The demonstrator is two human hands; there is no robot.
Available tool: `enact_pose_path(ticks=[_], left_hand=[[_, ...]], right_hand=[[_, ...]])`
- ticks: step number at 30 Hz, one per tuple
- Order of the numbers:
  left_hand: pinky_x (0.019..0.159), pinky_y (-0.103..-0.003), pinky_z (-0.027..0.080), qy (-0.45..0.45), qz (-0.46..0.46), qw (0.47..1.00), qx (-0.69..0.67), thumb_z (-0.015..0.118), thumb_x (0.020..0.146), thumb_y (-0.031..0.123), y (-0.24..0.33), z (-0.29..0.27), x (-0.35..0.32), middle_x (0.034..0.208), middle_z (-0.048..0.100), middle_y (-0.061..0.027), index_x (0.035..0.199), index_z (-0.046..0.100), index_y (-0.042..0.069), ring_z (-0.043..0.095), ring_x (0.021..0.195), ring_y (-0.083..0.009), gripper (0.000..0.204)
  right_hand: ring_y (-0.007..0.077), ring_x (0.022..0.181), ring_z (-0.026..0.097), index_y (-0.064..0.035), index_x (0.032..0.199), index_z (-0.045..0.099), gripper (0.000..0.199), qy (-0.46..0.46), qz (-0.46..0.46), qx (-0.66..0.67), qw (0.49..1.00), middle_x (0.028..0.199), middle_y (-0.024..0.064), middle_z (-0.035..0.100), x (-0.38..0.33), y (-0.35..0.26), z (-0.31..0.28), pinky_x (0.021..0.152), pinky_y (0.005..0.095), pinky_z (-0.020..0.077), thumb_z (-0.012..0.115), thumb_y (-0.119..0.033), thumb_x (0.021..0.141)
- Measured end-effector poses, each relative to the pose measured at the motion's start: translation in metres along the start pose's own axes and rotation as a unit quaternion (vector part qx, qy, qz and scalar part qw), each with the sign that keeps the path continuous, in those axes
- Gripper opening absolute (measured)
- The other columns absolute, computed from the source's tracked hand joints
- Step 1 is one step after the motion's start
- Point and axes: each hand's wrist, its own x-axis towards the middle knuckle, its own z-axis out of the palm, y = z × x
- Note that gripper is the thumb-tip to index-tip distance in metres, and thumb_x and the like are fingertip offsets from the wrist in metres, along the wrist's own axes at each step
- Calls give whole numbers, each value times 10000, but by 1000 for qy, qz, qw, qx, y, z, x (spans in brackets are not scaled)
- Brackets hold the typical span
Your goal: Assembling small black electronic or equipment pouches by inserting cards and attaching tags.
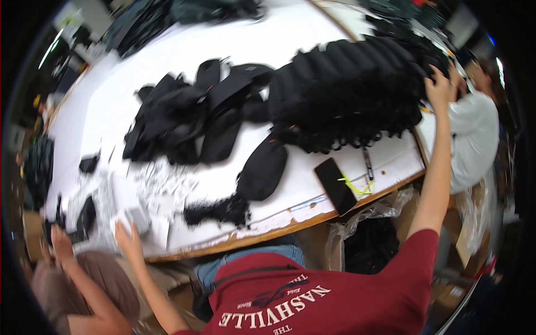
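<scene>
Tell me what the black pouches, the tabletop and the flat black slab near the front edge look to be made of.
Pouches: soft matte black fabric, likely woven synthetic; they sag and crease. Tabletop: smooth white sheet over a board, probably wood, judging by the brown chipped edge. Slab: rigid and glossy, possibly glass or plastic; it shows a sheen.

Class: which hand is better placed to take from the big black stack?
Probably the right: the right hand touches the stack of black fabric bags; the left hand rests far off on the white table.
</scene>
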Motion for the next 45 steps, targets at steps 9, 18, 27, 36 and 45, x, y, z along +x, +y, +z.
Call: enact_pose_path(ticks=[9,18,27,36,45], left_hand=[[741,-340,494,22,-97,995,-27,547,934,218,28,-40,-5,940,683,-188,1072,659,40,662,829,-327,252],[755,-329,488,145,-93,964,-202,605,894,119,51,-53,-18,954,687,-132,1077,694,130,649,830,-258,204],[751,-361,491,-102,180,948,-242,645,778,22,115,-94,-125,914,647,-110,1042,702,141,611,812,-258,295],[833,-291,455,-386,-171,715,-558,575,919,171,116,-76,-174,947,591,-66,1049,582,12,575,909,-135,205],[857,-357,478,-477,113,780,-389,580,882,210,118,-84,-145,1021,620,-132,1069,616,24,602,931,-311,265]], right_hand=[[16,573,369,-91,1017,676,161,-41,-34,359,932,842,-33,592,-106,-312,-51,491,184,301,603,-40,883],[206,640,577,-112,908,675,105,-397,-112,509,756,759,44,574,-228,-523,-29,570,304,441,663,-165,817],[255,762,609,-103,799,652,61,-388,-272,437,764,810,75,566,-275,-652,13,665,367,483,665,-157,774],[275,780,600,-78,736,633,101,-430,-316,415,737,823,69,576,-249,-664,8,664,368,471,704,-148,745],[125,547,497,-58,759,645,103,-303,-176,609,711,780,27,583,-164,-616,-57,490,255,363,741,-95,750]])
